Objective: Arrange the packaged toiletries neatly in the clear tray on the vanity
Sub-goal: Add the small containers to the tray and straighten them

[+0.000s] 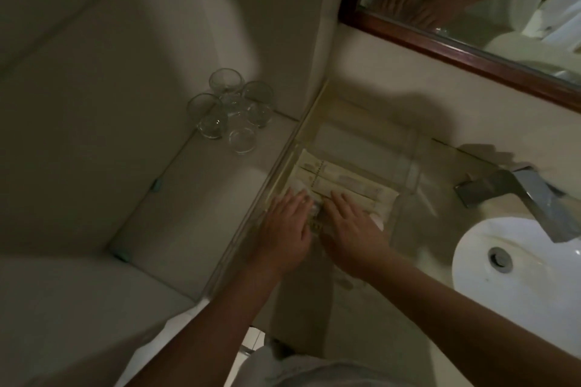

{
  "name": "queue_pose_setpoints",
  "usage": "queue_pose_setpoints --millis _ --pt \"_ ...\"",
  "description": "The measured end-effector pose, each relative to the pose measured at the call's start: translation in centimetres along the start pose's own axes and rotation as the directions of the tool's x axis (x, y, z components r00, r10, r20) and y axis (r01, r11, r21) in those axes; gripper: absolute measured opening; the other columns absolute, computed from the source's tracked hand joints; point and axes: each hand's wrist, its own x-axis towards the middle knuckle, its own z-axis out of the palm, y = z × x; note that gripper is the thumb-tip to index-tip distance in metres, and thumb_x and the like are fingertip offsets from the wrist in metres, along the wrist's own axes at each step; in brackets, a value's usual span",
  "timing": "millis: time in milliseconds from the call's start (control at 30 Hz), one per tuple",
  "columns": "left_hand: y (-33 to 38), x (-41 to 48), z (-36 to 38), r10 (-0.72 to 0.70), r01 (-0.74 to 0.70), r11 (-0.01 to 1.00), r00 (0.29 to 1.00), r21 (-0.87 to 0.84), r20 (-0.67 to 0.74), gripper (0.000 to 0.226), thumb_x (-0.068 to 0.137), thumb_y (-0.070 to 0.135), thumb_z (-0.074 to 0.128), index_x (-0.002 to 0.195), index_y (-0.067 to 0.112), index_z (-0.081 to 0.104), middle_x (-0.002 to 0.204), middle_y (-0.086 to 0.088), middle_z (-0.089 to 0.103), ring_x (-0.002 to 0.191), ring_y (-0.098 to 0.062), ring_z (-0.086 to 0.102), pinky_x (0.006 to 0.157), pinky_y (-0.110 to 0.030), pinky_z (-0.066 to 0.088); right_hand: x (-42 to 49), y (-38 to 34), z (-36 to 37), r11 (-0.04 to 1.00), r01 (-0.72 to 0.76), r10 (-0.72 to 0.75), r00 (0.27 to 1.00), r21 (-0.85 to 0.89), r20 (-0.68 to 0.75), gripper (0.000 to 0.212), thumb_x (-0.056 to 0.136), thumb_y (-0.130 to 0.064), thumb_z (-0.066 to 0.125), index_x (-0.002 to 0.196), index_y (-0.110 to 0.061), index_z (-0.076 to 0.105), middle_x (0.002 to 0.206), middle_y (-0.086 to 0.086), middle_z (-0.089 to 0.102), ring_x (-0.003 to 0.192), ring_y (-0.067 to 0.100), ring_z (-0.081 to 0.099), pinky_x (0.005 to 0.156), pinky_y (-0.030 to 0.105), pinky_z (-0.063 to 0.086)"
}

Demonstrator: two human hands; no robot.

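A clear tray [408, 148] lies on the vanity between the side ledge and the basin. Inside it, several long cream toiletry packets [345, 182] lie side by side, running left to right. My left hand [287, 229] rests flat on the near left end of the packets, fingers spread. Beside it, my right hand [352, 223] presses flat on the near packets, fingers forward. Both palms cover the nearest packets, so their near ends are hidden. Neither hand grips anything.
Several upturned clear glasses [231, 110] stand on the white ledge to the left. A white basin [518, 267] with a chrome faucet [515, 192] lies to the right. A wood-framed mirror [456, 41] hangs on the wall behind.
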Motion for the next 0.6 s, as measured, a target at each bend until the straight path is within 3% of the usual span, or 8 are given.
queue_pose_setpoints --millis 100,200,433,600 --pt "0.7 0.5 0.3 -0.050 0.025 0.989 0.984 0.148 0.169 0.059 0.094 0.028 0.032 0.150 0.024 0.015 0.161 -0.001 0.008 0.148 -0.019 0.003 0.118 -0.039 -0.001 -0.3 -0.6 2.0 0.998 -0.056 0.059 0.993 -0.036 0.100 0.078 0.092 -0.064 0.002 0.151 -0.016 -0.012 0.159 0.007 -0.019 0.146 0.023 -0.020 0.119 0.039 -0.006" --pt "0.9 0.8 -0.2 -0.097 0.056 0.978 0.974 0.200 0.204 0.064 0.091 0.029 0.037 0.150 0.026 0.013 0.161 0.001 0.007 0.148 -0.020 0.005 0.118 -0.043 0.006 0.4 -0.2 3.3 0.997 -0.075 0.076 0.994 -0.024 0.076 0.098 0.074 -0.072 -0.019 0.152 -0.013 -0.010 0.162 0.012 -0.013 0.147 0.025 -0.017 0.122 0.042 -0.003" --pt "0.7 0.5 0.5 -0.156 0.123 0.967 0.978 0.224 0.137 0.058 0.096 0.038 0.026 0.150 0.021 0.015 0.161 -0.001 0.014 0.147 -0.023 0.010 0.120 -0.043 0.009 1.3 0.4 3.5 1.000 -0.013 0.015 0.998 -0.026 0.069 0.109 0.067 -0.075 -0.024 0.153 -0.011 -0.007 0.162 0.014 -0.010 0.149 0.027 -0.014 0.120 0.041 -0.005" --pt "0.9 0.0 0.7 -0.206 0.175 0.955 0.972 0.238 0.112 0.060 0.095 0.043 0.030 0.150 0.021 0.016 0.161 -0.003 0.014 0.147 -0.022 0.009 0.119 -0.046 0.007 1.4 0.5 3.5 0.999 -0.009 0.011 0.999 -0.044 0.046 0.084 0.090 -0.065 0.011 0.154 -0.012 -0.005 0.163 0.012 -0.008 0.150 0.026 -0.012 0.119 0.039 -0.005"
